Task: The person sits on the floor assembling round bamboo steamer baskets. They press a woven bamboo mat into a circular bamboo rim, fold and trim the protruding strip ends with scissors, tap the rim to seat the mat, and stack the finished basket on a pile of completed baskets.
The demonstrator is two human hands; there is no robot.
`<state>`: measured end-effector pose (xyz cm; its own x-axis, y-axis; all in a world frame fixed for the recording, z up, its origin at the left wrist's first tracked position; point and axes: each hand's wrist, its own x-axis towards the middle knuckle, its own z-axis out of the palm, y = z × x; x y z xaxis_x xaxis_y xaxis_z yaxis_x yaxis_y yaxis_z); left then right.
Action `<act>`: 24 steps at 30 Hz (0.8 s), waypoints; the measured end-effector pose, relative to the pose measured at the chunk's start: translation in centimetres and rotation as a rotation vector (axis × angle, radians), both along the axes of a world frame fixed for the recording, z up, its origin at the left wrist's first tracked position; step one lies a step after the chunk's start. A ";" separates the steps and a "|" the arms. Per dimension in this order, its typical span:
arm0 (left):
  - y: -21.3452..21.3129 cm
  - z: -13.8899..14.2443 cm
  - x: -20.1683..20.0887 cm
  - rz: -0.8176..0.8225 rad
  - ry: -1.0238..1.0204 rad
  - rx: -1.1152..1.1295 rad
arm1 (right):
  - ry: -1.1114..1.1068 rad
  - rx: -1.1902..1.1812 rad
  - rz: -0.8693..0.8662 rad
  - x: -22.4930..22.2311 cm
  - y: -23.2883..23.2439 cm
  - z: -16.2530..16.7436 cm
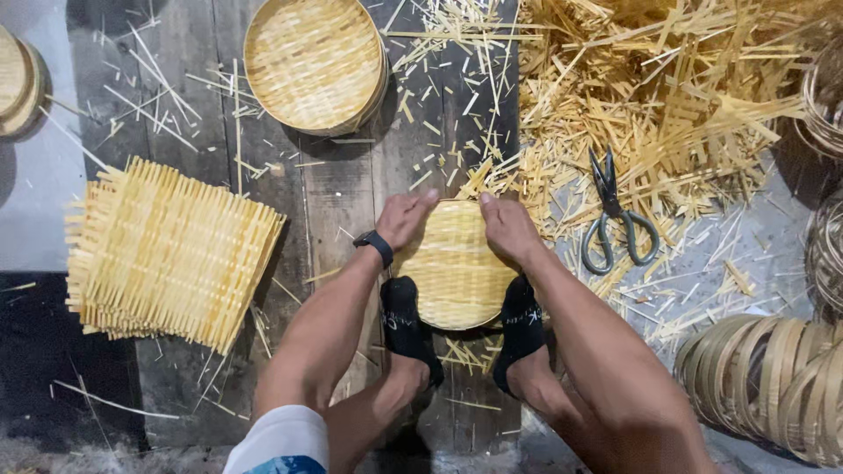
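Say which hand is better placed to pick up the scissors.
Right, probably. The right hand grips the round woven tray on the side facing the scissors; the left hand is on the tray's far side.

Left of the left grip (404, 219), bare floor planks (329, 202); scissors (615, 215) and offcut heap (667, 96) crowd the right grip (507, 226).

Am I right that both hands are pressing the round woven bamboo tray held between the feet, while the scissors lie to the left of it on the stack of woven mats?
Not quite: the head view shows the scissors lying to the right of the round woven bamboo tray, among the bamboo offcuts, not on the stack of woven mats. The left hand and right hand do press the tray between the feet.
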<state>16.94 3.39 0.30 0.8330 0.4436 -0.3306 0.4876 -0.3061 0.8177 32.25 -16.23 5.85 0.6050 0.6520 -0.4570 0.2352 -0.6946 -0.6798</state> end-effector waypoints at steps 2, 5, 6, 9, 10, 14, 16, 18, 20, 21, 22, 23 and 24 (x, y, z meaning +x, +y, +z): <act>0.3 -0.6 0.4 0.028 0.024 -0.107 | -0.007 0.025 0.020 -0.2 0.0 -0.2; 0.3 0.4 0.8 0.036 -0.103 -0.161 | -0.026 -0.020 0.043 0.1 0.1 1.1; 0.2 1.5 0.9 0.027 -0.201 -0.176 | -0.006 -0.072 0.047 0.4 0.0 2.3; -0.9 6.6 0.7 -0.009 -0.096 -0.210 | -0.397 0.216 0.205 3.2 -3.0 8.0; -1.4 8.8 0.6 -0.026 -0.003 -0.216 | -0.508 0.087 0.413 4.7 -5.0 10.7; -4.7 16.3 -0.2 0.022 0.000 0.131 | -0.532 -0.420 0.386 8.5 -14.8 20.1; -6.6 18.3 -1.5 -0.042 -0.273 0.417 | -0.603 -0.459 0.461 7.8 -19.1 21.7; -8.7 18.5 -4.1 -0.239 -0.481 0.530 | -0.533 -0.480 0.520 6.3 -22.6 20.6; -11.0 17.4 -7.0 -0.395 -0.553 0.617 | -0.354 -0.517 0.474 5.5 -24.1 16.6; -12.1 16.5 -7.9 -0.448 -0.529 0.649 | -0.288 -0.537 0.362 5.2 -24.8 14.1; -12.7 15.8 -9.2 -0.518 -0.381 0.754 | -0.224 -0.554 0.254 5.3 -25.3 11.5; -13.0 15.3 -10.3 -0.585 -0.217 0.847 | -0.295 -0.409 0.181 5.4 -25.6 8.8; -13.1 14.8 -11.3 -0.534 -0.122 0.788 | -0.348 -0.268 0.111 5.3 -26.3 6.3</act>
